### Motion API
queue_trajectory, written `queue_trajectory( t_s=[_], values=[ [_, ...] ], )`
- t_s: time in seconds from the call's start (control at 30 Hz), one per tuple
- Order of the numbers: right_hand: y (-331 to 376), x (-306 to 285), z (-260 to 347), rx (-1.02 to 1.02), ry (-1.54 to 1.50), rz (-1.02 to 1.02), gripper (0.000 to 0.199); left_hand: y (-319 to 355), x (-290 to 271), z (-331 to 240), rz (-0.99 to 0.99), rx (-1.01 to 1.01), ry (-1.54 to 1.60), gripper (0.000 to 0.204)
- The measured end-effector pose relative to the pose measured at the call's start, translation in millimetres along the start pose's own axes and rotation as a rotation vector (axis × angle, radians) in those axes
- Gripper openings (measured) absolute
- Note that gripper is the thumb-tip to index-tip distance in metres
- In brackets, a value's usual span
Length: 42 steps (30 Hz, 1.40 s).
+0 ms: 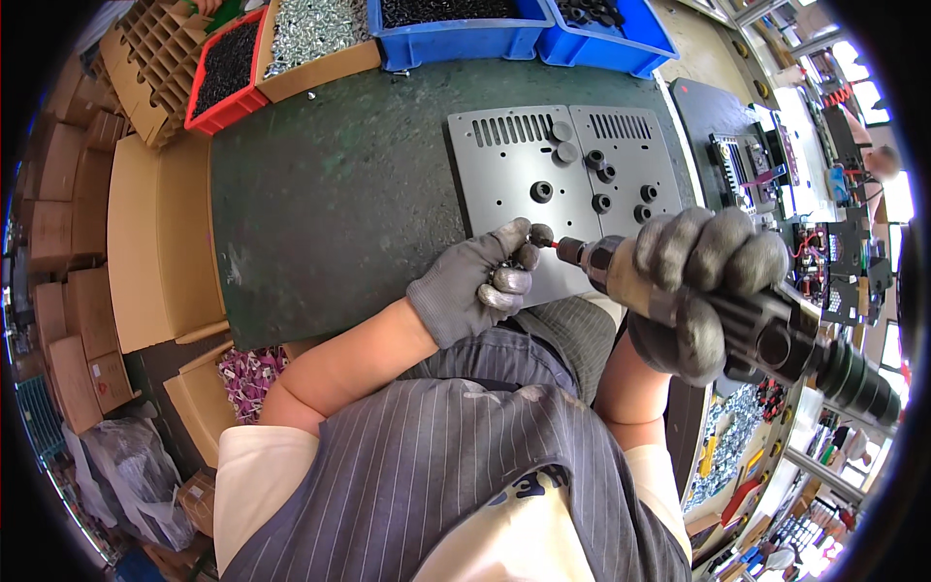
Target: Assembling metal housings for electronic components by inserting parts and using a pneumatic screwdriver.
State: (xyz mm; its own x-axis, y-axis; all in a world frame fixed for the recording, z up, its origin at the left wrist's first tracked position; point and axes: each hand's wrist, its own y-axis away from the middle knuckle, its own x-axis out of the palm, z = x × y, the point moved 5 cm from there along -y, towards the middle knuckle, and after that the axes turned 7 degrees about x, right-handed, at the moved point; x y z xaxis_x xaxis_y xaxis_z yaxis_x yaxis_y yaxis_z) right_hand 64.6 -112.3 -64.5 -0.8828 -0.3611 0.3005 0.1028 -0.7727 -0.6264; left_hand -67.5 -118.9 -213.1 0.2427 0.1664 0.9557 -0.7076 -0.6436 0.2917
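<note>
The right hand (703, 281), gloved, was closed around a powered screwdriver (747, 320), its tip pointing left toward a small black grommet (540, 234). The left hand (480, 281), gloved, pinched that grommet between thumb and forefinger at the near edge of the grey metal panel (504, 184), which lay flat on the green worktop (330, 194).

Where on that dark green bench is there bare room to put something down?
The widest free patch is the green bench top left of the grey metal panel, bordered behind by the red bin and the box of silver screws. It is crowded where the left hand and the right hand with the power screwdriver meet at the panel's near edge.
</note>
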Motion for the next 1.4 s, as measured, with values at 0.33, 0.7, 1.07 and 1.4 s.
queue_trajectory(
  t_s=[0.33,0.7,1.07,1.4],
  values=[
    [23.1,-60.9,-1.1,0.016,-0.449,-0.446,0.032,-1.6,28.7,-12.2,-0.211,-0.004,-0.684,0.048],
    [32.1,-76.9,-2.5,0.049,-0.283,-0.625,0.036,-100.7,65.5,-110.3,0.011,0.549,-2.389,0.033],
    [29.3,-71.2,-9.7,0.184,-0.267,-0.573,0.041,-48.3,34.9,-158.1,-0.079,0.219,-2.018,0.036],
    [-34.4,-38.5,-56.2,0.262,-0.145,-0.413,0.040,-27.5,28.6,-167.1,-0.148,0.684,-2.057,0.032]
  ],
)
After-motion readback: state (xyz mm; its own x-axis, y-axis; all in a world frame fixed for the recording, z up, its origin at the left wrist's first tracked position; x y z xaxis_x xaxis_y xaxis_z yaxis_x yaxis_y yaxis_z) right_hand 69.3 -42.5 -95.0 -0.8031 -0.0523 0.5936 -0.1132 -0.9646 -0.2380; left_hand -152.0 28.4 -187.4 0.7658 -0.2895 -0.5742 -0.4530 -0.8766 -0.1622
